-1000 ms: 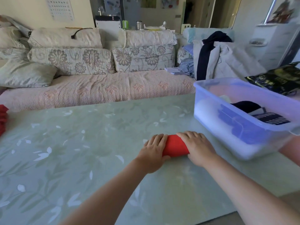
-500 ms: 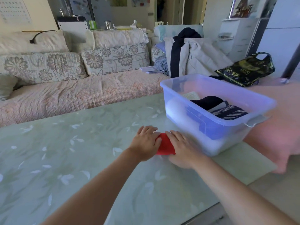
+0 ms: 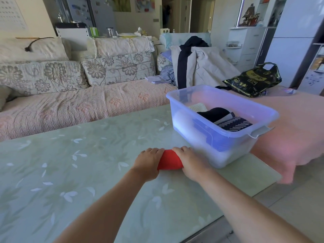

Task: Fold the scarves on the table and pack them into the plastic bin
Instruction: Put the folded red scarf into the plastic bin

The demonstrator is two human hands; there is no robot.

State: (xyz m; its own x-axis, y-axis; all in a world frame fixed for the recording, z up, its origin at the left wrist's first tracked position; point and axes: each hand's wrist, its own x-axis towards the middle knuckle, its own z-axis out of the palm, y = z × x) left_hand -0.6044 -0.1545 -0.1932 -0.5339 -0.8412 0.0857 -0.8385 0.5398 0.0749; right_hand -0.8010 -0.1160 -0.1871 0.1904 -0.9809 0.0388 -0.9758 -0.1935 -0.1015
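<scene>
A rolled red scarf lies on the pale green table, just left of the clear plastic bin. My left hand grips its left end and my right hand grips its right end, so only the middle of the roll shows. Inside the bin lie a dark scarf, a navy striped one and a pale folded one.
A pink-covered sofa with floral cushions runs behind the table. Piled clothes sit at its right end. A black and gold bag rests on a pink-covered surface right of the bin. The table's near right corner drops to the floor.
My view has swung right and the bin has shifted toward the centre. Both hands have stayed on the red roll, closing in so less of it shows.
</scene>
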